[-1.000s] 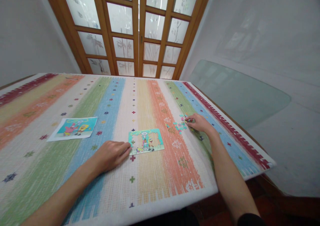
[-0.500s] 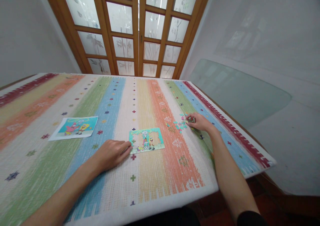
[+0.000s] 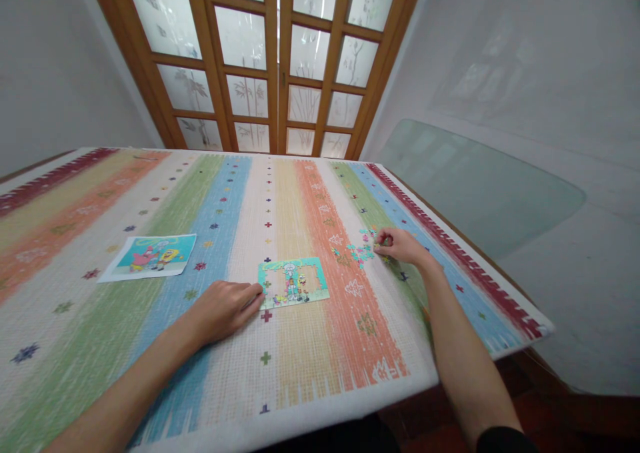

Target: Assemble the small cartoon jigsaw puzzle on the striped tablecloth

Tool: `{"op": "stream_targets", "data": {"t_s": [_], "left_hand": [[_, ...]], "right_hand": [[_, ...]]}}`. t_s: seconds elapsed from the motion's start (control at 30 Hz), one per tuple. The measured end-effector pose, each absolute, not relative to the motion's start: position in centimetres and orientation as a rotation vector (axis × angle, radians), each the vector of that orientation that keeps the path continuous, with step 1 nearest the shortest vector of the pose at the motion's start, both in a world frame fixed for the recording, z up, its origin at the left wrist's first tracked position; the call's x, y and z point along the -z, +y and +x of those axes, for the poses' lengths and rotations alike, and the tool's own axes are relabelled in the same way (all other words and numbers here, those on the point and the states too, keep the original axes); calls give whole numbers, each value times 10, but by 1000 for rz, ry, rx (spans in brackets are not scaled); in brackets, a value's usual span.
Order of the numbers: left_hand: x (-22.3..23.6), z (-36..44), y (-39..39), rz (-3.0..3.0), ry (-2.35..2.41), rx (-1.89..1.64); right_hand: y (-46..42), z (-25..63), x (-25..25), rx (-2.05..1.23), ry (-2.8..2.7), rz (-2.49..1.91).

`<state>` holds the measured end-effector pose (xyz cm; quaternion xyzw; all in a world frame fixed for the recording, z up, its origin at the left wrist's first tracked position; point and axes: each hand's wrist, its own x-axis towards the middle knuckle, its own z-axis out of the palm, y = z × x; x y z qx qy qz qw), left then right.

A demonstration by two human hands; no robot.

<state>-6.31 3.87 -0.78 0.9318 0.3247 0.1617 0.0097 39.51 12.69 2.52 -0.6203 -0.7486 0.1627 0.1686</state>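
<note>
A partly built cartoon jigsaw puzzle (image 3: 293, 281) with a teal border lies on the striped tablecloth (image 3: 300, 193). My left hand (image 3: 225, 308) lies flat beside it, fingertips touching its left edge. My right hand (image 3: 403, 245) is at the loose puzzle pieces (image 3: 361, 249) to the right, fingers curled and pinched on a small piece. The loose pieces are scattered just left of that hand.
A printed reference picture (image 3: 150, 256) of the cartoon lies at the left of the cloth. Wooden glass-paned doors (image 3: 277, 59) stand behind the table. A glass pane (image 3: 475, 186) leans against the wall on the right. The table's right edge (image 3: 500, 319) is close to my right arm.
My right hand has shifted slightly within the loose pieces and its fingers have curled tighter. The left hand and the puzzle have stayed put.
</note>
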Motion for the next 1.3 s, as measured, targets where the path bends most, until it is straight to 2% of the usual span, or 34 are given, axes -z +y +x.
{"op": "stream_targets", "data": {"t_s": [0.13, 0.33, 0.63, 0.73, 1.3], "left_hand": [[10, -63, 39, 2889, 1029, -500], [9, -63, 38, 2898, 1025, -493], [7, -62, 38, 2896, 1002, -532], [7, -63, 37, 2889, 1002, -535], [4, -62, 36, 2902, 1041, -464]], "right_hand": [[124, 382, -31, -568, -2109, -1653], [108, 322, -35, -945, -2026, -1264], [73, 249, -17, -1316, -1921, -1153], [68, 237, -11, -1314, -1947, -1175], [56, 221, -12, -809, -2189, -1277]]}}
